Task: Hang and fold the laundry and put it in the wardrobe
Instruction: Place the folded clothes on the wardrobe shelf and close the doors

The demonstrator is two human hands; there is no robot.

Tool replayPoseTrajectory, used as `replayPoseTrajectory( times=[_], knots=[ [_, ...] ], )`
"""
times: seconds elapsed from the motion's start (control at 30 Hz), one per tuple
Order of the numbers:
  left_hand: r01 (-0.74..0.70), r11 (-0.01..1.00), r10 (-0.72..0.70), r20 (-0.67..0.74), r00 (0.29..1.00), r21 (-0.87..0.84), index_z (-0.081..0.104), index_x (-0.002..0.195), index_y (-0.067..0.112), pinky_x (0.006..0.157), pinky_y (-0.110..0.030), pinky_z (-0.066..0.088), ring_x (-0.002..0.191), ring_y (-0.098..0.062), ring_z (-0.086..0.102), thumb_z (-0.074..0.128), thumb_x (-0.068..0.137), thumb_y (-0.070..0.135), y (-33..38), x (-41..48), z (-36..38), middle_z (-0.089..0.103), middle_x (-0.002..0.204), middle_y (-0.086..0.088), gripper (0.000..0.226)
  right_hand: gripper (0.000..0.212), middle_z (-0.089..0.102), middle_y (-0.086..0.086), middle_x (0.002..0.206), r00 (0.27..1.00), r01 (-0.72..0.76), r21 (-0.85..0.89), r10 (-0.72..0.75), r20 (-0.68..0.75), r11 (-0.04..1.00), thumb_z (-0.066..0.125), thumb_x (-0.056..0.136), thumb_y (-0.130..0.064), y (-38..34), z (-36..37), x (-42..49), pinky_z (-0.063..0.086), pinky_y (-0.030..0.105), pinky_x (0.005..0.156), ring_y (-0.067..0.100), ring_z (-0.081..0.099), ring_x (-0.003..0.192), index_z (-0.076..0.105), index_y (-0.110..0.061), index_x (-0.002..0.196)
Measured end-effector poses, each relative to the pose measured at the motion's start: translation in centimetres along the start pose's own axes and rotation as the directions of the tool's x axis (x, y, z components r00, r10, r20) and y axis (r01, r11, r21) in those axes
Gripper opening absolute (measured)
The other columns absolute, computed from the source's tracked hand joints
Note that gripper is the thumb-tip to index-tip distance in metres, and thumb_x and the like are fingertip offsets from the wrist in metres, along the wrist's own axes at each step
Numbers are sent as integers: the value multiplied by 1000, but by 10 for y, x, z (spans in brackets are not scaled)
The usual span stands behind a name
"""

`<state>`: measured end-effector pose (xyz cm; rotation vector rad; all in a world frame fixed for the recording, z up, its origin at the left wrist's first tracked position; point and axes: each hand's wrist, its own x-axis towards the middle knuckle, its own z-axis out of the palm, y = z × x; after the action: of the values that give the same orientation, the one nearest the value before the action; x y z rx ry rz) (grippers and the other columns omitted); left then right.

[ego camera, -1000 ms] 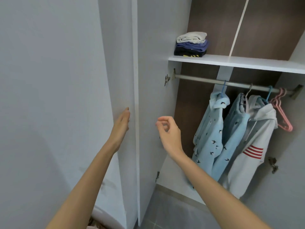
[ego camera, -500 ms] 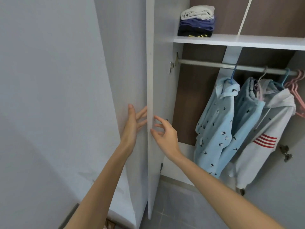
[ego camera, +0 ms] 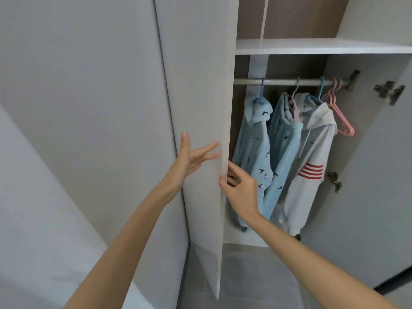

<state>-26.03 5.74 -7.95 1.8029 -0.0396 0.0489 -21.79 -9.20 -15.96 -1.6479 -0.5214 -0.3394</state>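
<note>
The laundry is hung up inside the wardrobe, at about two o'clock from the middle of the view. A pale blue shirt (ego camera: 254,157) printed with small dark birds hangs on a blue hanger at the left. Pressed against it at its three o'clock is a second blue garment (ego camera: 283,152) with the same print. A white hoodie (ego camera: 312,166) with red stripes on the sleeve hangs just beside that one and touches it. All three are on the metal rail (ego camera: 278,81), which runs under the white shelf (ego camera: 323,46) at twelve o'clock. Some empty pink hangers (ego camera: 341,112) sit at the rail's right end, beside the hoodie's shoulder.

At nine o'clock from the clothes stands the left door (ego camera: 200,97), swung partway, its narrow edge facing the person. The right hand (ego camera: 242,189) has hold of that edge at about waist height. Its thumb lies on the near side and its fingers are curled round behind the edge, in front of the bird shirt. The left hand (ego camera: 192,158) is at ten o'clock from the right one, fingers straight and spread against the door's outer face. The fingertips are blurred, so I cannot tell how firmly they press.

Farther out at three o'clock, the right door (ego camera: 379,186) stands open, with two metal hinges (ego camera: 389,92) on its inner side. Grey floor tiles (ego camera: 256,275) show at six o'clock, and a plain pale wall (ego camera: 78,108) fills the nine o'clock side.
</note>
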Motion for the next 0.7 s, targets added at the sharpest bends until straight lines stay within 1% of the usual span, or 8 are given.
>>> replayPoseTrajectory(
  times=[0.07, 0.13, 0.17, 0.23, 0.3, 0.4, 0.57, 0.7],
  knots=[
    [-45, 996, 44, 21, 999, 71, 49, 125, 58, 103, -19, 25, 124, 4, 40, 4, 91, 67, 5, 29, 16, 55, 126, 24, 57, 44, 68, -1, 120, 999, -31, 5, 31, -14, 999, 62, 88, 0, 11, -21, 14, 54, 30, 93, 9, 65, 108, 59, -8, 131],
    [-138, 974, 151, -61, 987, 180, 42, 125, 62, 102, -16, 24, 119, 16, 34, 19, 98, 57, 7, 61, 34, 42, 129, 25, 35, 42, 68, 2, 118, 997, -60, 8, 61, -41, 998, 63, 88, -1, 25, -44, 32, 54, 28, 93, 10, 65, 106, 59, -6, 130],
    [-193, 952, 224, -111, 968, 237, 40, 129, 58, 101, -13, 24, 116, 23, 32, 27, 99, 52, 7, 78, 42, 37, 132, 23, 33, 42, 69, 4, 117, 996, -78, 5, 78, -50, 997, 64, 88, -1, 33, -55, 42, 53, 27, 93, 10, 66, 105, 59, -4, 130],
    [-266, 892, 343, -165, 925, 366, 36, 138, 51, 104, -16, 24, 127, 17, 25, 40, 100, 42, 6, 111, 55, 26, 144, 15, 40, 41, 69, 3, 114, 995, -98, -24, 97, -39, 995, 65, 88, -2, 47, -78, 67, 52, 21, 92, 5, 65, 100, 59, -3, 129],
    [-281, 792, 425, -160, 891, 542, 28, 144, 48, 107, -21, 23, 141, -4, 15, 49, 98, 32, 1, 139, 62, 9, 154, 14, 52, 38, 69, -9, 107, 997, -82, -61, 82, -4, 995, 64, 88, -1, 60, -98, 92, 50, 12, 89, -5, 65, 95, 61, -5, 126],
    [-261, 621, 517, -137, 845, 739, 17, 148, 46, 106, -24, 24, 147, -17, 7, 53, 96, 22, -6, 171, 69, -5, 158, 12, 67, 34, 66, -21, 100, 996, -54, -108, 60, 58, 993, 62, 89, 1, 78, -116, 123, 49, 10, 86, -10, 64, 89, 65, -9, 121],
    [-131, 531, 534, -210, 819, 837, 13, 149, 44, 93, -27, 36, 141, -31, 14, 54, 94, 14, -8, 203, 85, 0, 159, 2, 75, 27, 72, -1, 103, 990, 0, -198, 28, 140, 980, 57, 93, -2, 108, -127, 158, 53, 21, 91, 7, 67, 93, 65, -7, 119],
    [-93, 506, 512, -212, 833, 858, 13, 149, 44, 80, -26, 43, 137, -35, 19, 53, 94, 15, 2, 225, 92, 3, 158, -3, 74, 23, 72, 5, 95, 990, -12, -249, 45, 131, 968, 52, 95, -2, 122, -133, 188, 55, 31, 87, 22, 68, 86, 64, -5, 115]
  ],
)
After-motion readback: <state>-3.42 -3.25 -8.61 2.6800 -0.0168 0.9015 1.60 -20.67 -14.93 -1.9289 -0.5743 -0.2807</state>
